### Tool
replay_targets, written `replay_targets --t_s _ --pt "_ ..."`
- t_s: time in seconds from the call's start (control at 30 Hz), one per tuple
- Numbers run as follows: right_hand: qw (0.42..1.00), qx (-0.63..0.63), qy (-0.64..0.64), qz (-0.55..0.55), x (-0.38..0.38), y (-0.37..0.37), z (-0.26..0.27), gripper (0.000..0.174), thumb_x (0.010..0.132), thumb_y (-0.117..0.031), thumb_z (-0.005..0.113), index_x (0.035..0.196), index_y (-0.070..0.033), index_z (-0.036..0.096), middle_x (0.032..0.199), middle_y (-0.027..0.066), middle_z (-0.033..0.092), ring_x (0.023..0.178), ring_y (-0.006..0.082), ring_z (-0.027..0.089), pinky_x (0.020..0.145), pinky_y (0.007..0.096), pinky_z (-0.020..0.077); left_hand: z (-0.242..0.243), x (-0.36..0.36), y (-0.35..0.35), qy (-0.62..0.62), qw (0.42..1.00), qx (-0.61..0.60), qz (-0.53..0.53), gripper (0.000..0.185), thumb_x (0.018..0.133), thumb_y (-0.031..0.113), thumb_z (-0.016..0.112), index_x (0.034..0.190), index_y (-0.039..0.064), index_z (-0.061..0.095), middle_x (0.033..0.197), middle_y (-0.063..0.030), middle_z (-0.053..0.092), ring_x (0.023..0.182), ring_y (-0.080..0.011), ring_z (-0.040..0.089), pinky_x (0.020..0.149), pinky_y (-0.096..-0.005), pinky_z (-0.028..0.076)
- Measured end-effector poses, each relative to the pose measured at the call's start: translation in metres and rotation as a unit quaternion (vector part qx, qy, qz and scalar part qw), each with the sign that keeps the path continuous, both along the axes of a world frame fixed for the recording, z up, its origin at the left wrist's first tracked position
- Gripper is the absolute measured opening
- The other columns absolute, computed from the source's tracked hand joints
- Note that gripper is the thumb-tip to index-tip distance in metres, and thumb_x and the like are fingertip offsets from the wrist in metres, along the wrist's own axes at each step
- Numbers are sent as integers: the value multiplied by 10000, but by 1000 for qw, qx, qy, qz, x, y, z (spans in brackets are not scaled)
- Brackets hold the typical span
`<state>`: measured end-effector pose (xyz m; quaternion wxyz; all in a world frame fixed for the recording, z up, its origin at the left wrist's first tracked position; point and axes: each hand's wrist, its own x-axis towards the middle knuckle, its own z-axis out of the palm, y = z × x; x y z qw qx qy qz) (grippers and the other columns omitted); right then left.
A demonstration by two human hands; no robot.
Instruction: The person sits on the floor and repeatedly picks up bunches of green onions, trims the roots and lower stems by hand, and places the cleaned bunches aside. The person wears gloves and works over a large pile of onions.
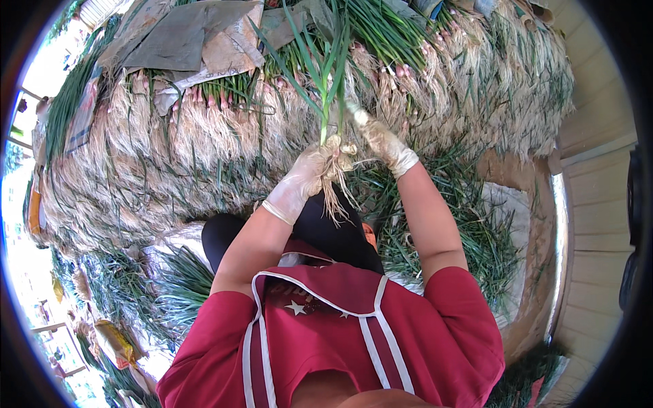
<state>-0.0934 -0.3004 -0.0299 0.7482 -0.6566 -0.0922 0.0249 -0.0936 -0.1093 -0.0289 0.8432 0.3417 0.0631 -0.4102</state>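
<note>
My left hand (308, 171), in a thin whitish glove, grips a few green onion plants (324, 97) near their base. Their long green leaves point up and away from me, and pale stringy roots (334, 204) hang below the fingers. My right hand (382, 140), gloved and soiled at the fingers, is raised just right of the stalks. Its fingertips are blurred close to a green leaf, and whether they pinch it is unclear. Beyond both hands rises a big heap of green onions (214, 127), roots facing me.
Sheets of grey and brown cardboard or paper (173, 46) cover part of the heap. Loose green leaves (459, 224) litter the floor at right, over a white sheet (512, 214). A bunch of green onion leaves (186, 283) lies at left. A pale panelled wall (592, 219) bounds the right side.
</note>
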Motion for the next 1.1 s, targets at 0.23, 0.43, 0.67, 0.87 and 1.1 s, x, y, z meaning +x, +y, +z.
replay_targets --t_s 0.23,0.43,0.67,0.87,1.1 --pt "879 -427 -212 -17 -11 -4 5 241 901 -295 590 1074 -137 645 1033 -9 672 882 160 638 765 298 506 5 2 3 -38 998 43 -7 195 931 169 557 1026 0 539 818 -112 608 648 -195 609 610 -338 566" --pt "682 -685 -122 -225 30 -51 47 466 878 -535 497 968 -103 647 1051 125 652 938 297 634 764 393 521 35 -16 10 -235 971 -26 -28 315 911 219 589 1113 -18 543 935 -169 661 840 -250 666 631 -336 561" --pt "617 -753 30 -225 87 -88 90 381 928 -409 464 954 -76 645 916 150 652 903 298 636 793 435 497 56 -9 5 -208 976 52 22 368 932 171 542 1247 -16 509 771 -53 622 647 -199 574 708 -356 511" --pt "654 -672 64 -342 23 -89 75 224 937 -247 511 971 -72 647 851 160 661 686 258 631 668 387 518 19 14 -2 -40 998 -35 16 367 955 185 502 1259 -21 500 704 -53 520 798 -235 586 711 -369 512" --pt "951 -160 186 -189 -44 -3 19 179 913 -196 565 958 -97 707 921 84 689 615 175 594 609 288 489 -10 3 -35 -24 998 -32 -50 461 924 166 566 1354 87 420 886 -67 636 634 -143 592 544 -289 548"
